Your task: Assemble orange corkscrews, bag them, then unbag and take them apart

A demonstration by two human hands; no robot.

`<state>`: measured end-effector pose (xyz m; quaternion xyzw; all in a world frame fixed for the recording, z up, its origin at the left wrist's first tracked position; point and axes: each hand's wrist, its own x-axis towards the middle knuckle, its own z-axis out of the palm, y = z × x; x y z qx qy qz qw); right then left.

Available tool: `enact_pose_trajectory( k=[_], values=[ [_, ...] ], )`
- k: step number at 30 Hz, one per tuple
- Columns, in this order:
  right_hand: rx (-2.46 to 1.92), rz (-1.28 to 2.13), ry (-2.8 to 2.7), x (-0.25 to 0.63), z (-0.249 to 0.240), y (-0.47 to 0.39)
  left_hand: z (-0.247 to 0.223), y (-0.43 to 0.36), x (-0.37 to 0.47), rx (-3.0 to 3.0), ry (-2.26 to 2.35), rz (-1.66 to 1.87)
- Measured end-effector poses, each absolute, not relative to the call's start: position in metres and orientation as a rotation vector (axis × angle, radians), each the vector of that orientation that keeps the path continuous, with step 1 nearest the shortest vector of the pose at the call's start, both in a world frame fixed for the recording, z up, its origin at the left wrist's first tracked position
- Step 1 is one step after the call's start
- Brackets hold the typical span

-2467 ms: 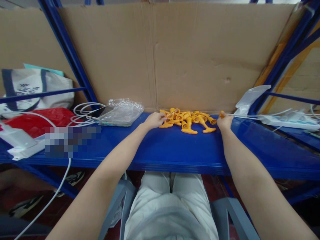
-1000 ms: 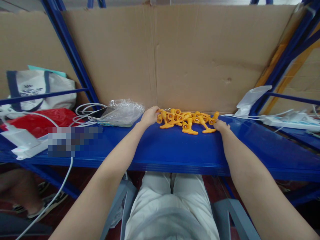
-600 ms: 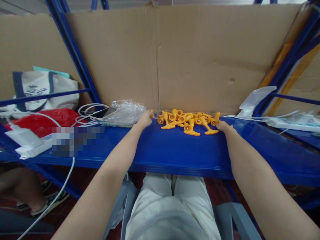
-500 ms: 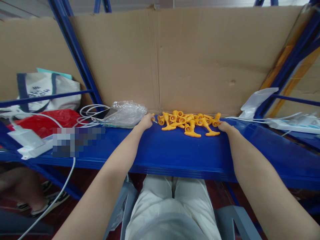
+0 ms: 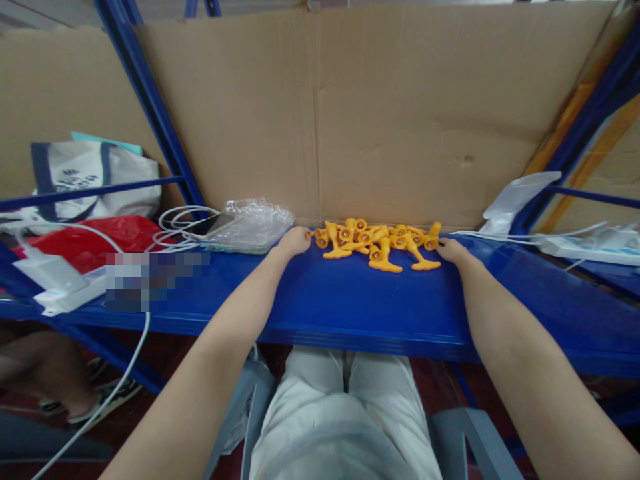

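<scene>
Several orange-yellow plastic corkscrews (image 5: 385, 257) with T-shaped handles and hollow round ends lie heaped on the blue shelf (image 5: 350, 300), by the cardboard wall. Bits of metal show inside some of the round ends. At the heap's left end, my left hand (image 5: 297, 241) is closed, with a small orange part of a corkscrew showing at its fingertips. My right hand (image 5: 453, 251) is at the right end, beside an upright orange piece (image 5: 434, 233). Its fingers are curled, and a small dark spot shows at the tips; what they grip is unclear.
Behind the heap stands a cardboard panel (image 5: 400, 120). To the left are a clear plastic bag (image 5: 255, 223), white cables, a red bag (image 5: 100, 240), a tote bag (image 5: 90, 177) and a power strip (image 5: 75, 293). More cables and another power strip (image 5: 585, 250) lie at right.
My left hand has shifted slightly right, closer to the heap; the metal spiral seen at its fingertips before no longer shows. My right hand and the heap stay nearly the same.
</scene>
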<state>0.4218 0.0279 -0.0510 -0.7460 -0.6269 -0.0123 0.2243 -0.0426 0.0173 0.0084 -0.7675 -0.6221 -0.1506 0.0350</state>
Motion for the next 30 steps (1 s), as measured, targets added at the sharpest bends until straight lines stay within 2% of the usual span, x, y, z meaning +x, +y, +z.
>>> enact_pose_trajectory(
  k=[3,7,16,30],
  values=[
    [-2.080,0.024,-1.686,0.421,-0.049,0.028,0.017,0.008,-0.039,-2.290,-1.940,-0.433],
    [-2.097,0.053,-1.661,0.416,-0.046,0.026,0.022,-0.001,-0.030,-2.303,-1.935,-0.226],
    [-2.089,0.058,-1.688,0.414,-0.045,0.024,0.014,0.002,-0.031,-2.237,-1.976,-0.041],
    [-2.138,0.038,-1.691,0.406,-0.038,0.015,-0.002,0.019,-0.046,-2.102,-2.155,-0.157]
  ],
)
